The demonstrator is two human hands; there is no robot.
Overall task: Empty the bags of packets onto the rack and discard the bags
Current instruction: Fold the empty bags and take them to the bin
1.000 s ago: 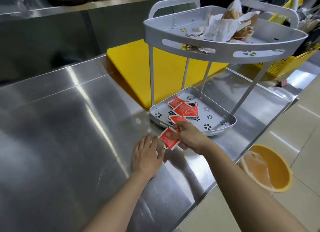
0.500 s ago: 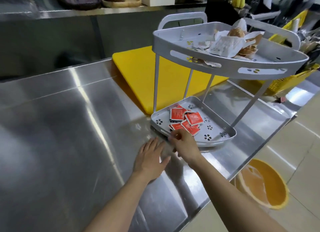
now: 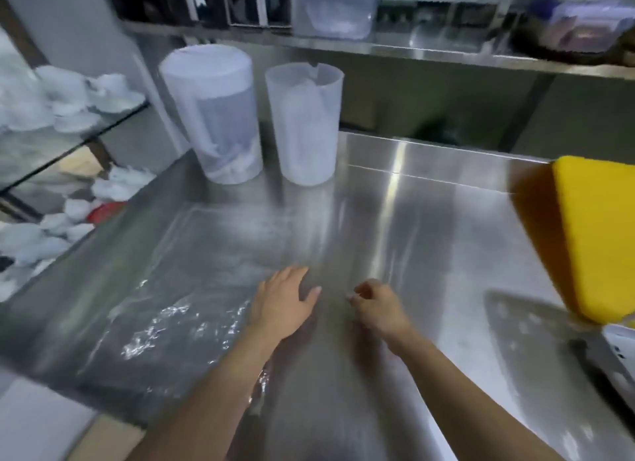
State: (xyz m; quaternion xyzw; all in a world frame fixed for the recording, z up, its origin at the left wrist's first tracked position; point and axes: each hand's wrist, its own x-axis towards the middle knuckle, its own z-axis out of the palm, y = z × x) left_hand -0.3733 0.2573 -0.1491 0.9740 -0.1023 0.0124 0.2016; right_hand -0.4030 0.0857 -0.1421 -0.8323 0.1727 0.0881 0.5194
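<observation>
The frame is motion-blurred. The left hand (image 3: 283,302) lies palm down, fingers spread and flat, on a clear plastic bag (image 3: 165,309) that is spread across the steel counter (image 3: 429,227); the film glints in wrinkles under and to the left of the forearm. Whether the bag holds any packets cannot be told, since nothing coloured shows through it. The right hand (image 3: 376,306) sits just beside the left, apart from it, with its fingers curled in and the thumb and forefinger pinched together close to the counter; the blur hides whether they grip an edge of the film or nothing at all.

At the far right edge only a white corner of the rack (image 3: 620,345) shows, with its shadow falling on the steel, well apart from both hands. A yellow cutting board (image 3: 598,233) lies behind that corner. Near the back of the counter stand two translucent plastic pitchers (image 3: 213,117), upright and side by side. To the left, past the counter's edge, white crumpled items (image 3: 58,99) are heaped on lower shelves
</observation>
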